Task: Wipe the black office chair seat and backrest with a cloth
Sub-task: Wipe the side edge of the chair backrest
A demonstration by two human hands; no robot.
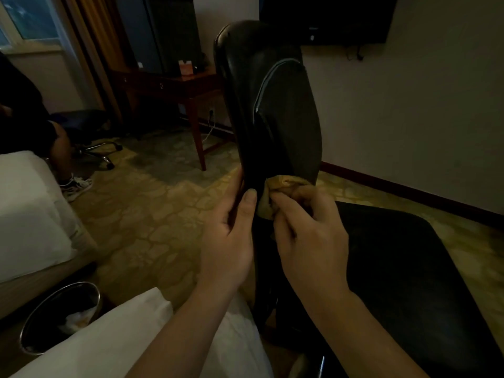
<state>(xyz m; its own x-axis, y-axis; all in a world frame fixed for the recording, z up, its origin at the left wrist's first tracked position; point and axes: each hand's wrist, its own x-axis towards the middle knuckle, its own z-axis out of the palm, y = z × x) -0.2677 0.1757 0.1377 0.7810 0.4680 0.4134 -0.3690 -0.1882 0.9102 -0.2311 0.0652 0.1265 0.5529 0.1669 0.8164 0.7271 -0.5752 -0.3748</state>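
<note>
The black office chair stands in front of me, its backrest (267, 99) seen edge-on and rising to the top middle, its seat (403, 268) spreading to the lower right. My left hand (231, 233) grips the lower edge of the backrest, thumb on the near face and fingers behind it. My right hand (308, 227) holds a bunched yellow cloth (283, 184) and presses it against the bottom of the backrest, just above the seat.
A white bed (30, 214) lies at the left, a white pillow (114, 336) and a metal waste bin (60, 315) at the lower left. A wooden desk (174, 85) stands behind the chair. Another person sits on a second chair (90, 132) at the far left.
</note>
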